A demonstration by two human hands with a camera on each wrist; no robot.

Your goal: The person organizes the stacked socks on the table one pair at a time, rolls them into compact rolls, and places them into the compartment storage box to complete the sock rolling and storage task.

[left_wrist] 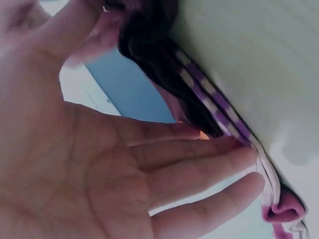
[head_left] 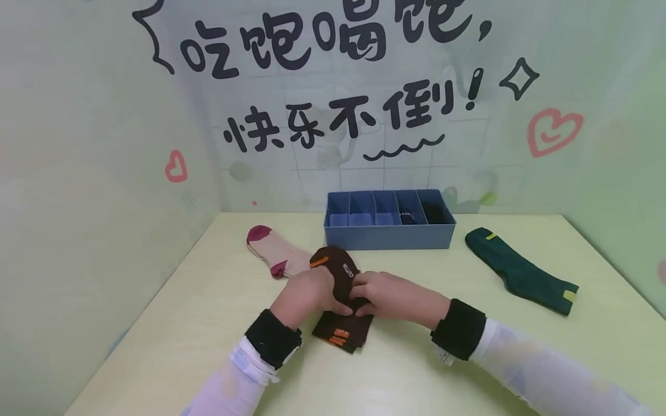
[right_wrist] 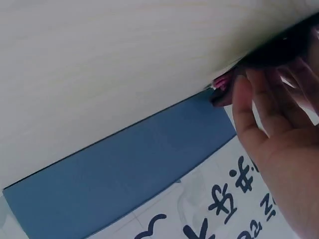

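A dark brown sock (head_left: 343, 277) with orange marks and white lettering lies flat on the table, apparently doubled at its cuff. My left hand (head_left: 307, 294) is at its left edge, thumb across the fabric; the left wrist view shows its fingers nearly straight. At the right edge, my right hand (head_left: 392, 296) pinches the brown fabric with bent fingers. Partly beneath the brown sock lies a pale pink sock (head_left: 278, 253) with magenta toe and heel; its purple-and-cream striped cuff (left_wrist: 214, 94) shows in the left wrist view.
Behind the hands stands a blue divided box (head_left: 387, 237), with dark items in its two right compartments. A dark green sock (head_left: 520, 271) with yellow patches lies at the right. The table (head_left: 182, 335) meets a printed wall sheet (head_left: 291, 190) at the back.
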